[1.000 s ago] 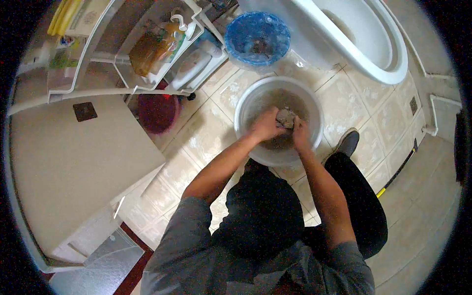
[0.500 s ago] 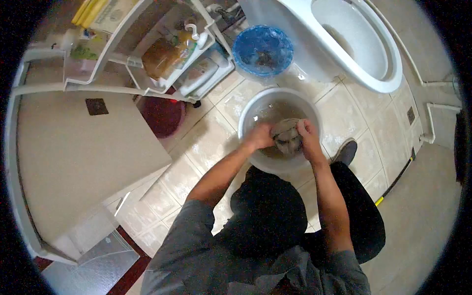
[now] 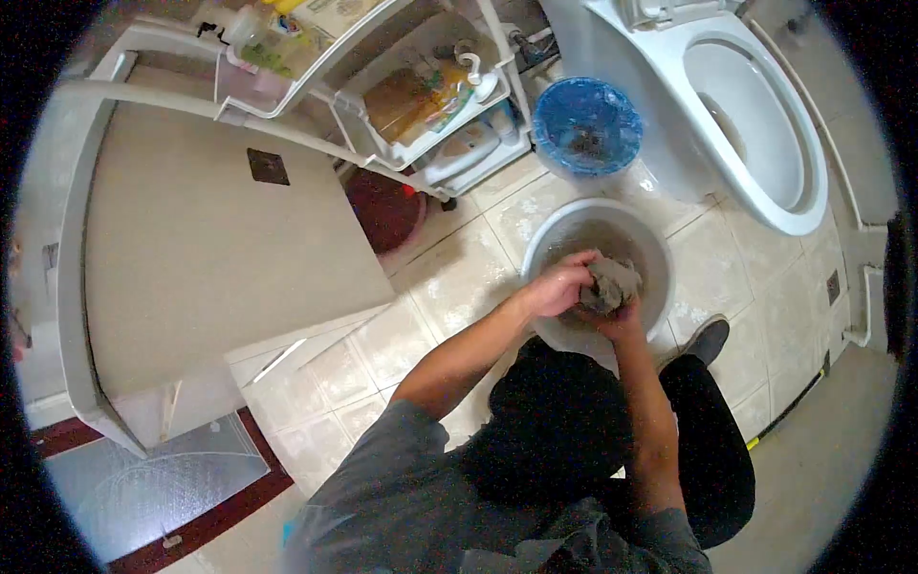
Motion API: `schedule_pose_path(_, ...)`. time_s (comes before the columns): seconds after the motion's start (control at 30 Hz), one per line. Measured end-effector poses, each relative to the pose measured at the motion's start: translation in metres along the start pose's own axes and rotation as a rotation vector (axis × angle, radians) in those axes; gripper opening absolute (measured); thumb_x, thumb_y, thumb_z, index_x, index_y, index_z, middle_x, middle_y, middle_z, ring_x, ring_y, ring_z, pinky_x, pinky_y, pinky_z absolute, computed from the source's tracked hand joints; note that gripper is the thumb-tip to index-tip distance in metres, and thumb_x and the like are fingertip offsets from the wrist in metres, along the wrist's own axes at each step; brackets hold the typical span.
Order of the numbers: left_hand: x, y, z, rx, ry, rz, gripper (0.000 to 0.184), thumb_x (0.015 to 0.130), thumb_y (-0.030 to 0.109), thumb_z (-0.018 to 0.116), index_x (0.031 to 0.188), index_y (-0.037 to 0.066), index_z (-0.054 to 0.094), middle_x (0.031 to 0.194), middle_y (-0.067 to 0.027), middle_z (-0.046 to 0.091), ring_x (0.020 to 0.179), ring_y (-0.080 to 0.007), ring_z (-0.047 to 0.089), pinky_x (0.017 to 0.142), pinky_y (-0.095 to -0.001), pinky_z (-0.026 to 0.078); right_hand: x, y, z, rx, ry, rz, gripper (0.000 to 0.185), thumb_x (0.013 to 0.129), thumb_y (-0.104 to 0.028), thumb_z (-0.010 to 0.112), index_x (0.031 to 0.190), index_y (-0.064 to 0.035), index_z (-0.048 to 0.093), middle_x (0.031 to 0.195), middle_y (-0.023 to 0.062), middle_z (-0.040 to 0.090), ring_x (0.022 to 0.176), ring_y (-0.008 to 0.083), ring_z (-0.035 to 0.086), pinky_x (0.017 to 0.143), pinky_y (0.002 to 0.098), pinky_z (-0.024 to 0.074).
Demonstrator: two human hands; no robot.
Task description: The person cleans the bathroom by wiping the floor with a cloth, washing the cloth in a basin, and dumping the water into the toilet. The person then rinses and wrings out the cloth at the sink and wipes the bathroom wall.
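A bunched grey-brown wet cloth [image 3: 613, 284] is held over a white basin [image 3: 666, 258] of murky water on the tiled floor. My left hand [image 3: 561, 287] grips the cloth from the left, fingers curled over its edge. From below and the right, my right hand [image 3: 622, 320] is closed around its lower side, with some fingers hidden beneath. The folds are too blurred to tell what kind of cloth it is.
Behind the basin stands a blue-lined bin [image 3: 586, 129], beside the toilet [image 3: 755, 124]. A white shelf rack [image 3: 421, 143] with bottles and packets is at upper left. A dark red bucket [image 3: 384, 210] sits under it, near a beige panel [image 3: 220, 249].
The camera view has shifted, so the scene sits lower and further right. My hands have bunched the cloth tighter, and my right hand has moved from its upper right edge to underneath.
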State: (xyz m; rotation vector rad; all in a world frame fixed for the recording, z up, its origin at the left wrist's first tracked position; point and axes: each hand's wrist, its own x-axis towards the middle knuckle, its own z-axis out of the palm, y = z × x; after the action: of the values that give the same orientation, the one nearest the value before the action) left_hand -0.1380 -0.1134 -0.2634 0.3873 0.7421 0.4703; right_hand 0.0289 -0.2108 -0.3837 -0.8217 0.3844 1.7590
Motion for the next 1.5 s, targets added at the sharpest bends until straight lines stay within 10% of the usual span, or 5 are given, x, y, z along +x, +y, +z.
schedule_pose_path(0.27,0.027,-0.014,-0.078,1.814,-0.131,0.661,0.040,0.071,0.002,0.063,0.110,0.008,0.068,0.140,-0.0170,0.048,0.122,-0.0378,0.049,0.098,-0.0404,0.045,0.019,-0.047,-0.052,-0.319,0.186,-0.012,0.041,0.088,-0.008,0.058,0.128,-0.0088,0.052,0.117,0.0111,0.062,0.111,0.0299,0.058,0.093,0.0496,0.0492)
schedule_pose_path(0.53,0.072,-0.118,-0.127,1.418,0.488,0.216,0.055,0.089,0.037,0.063,0.133,0.006,0.053,0.147,-0.0233,0.040,0.135,-0.0431,0.037,0.112,-0.0449,0.033,0.043,-0.037,-0.076,-0.825,0.231,-0.430,0.046,0.094,-0.018,0.059,0.135,-0.0020,0.044,0.133,0.0143,0.052,0.114,0.0303,0.058,0.093,0.0445,0.0504)
schedule_pose_path(0.77,0.087,-0.117,-0.085,-0.296,0.495,-0.099,0.076,0.093,0.070,0.034,0.139,0.011,0.047,0.131,-0.0089,0.055,0.121,-0.0283,0.052,0.104,-0.0504,0.039,0.081,0.023,-0.066,-1.142,0.218,-0.406,0.060,0.085,-0.025,0.072,0.135,0.0001,0.049,0.130,0.0212,0.058,0.116,0.0337,0.058,0.100,0.0418,0.0461)
schedule_pose_path(1.07,0.066,-0.074,-0.111,0.073,0.273,-0.101,0.069,0.081,0.043,0.075,0.137,0.012,0.050,0.134,-0.0104,0.054,0.123,-0.0272,0.052,0.105,-0.0405,0.042,0.003,0.042,0.063,-1.621,0.081,-0.482,0.053,0.087,-0.047,0.064,0.112,-0.0001,0.066,0.097,0.0233,0.069,0.090,0.0347,0.067,0.080,0.0435,0.0517)
schedule_pose_path(1.5,0.117,-0.117,-0.095,-0.115,0.318,-0.246,0.054,0.098,0.044,0.048,0.139,0.009,0.048,0.133,-0.0083,0.057,0.119,-0.0259,0.055,0.100,-0.0402,0.045,0.027,0.022,0.053,-1.764,0.570,-0.699,0.039,0.086,-0.040,0.056,0.080,-0.0043,0.071,0.074,0.0227,0.067,0.068,0.0419,0.066,0.063,0.0524,0.0507)
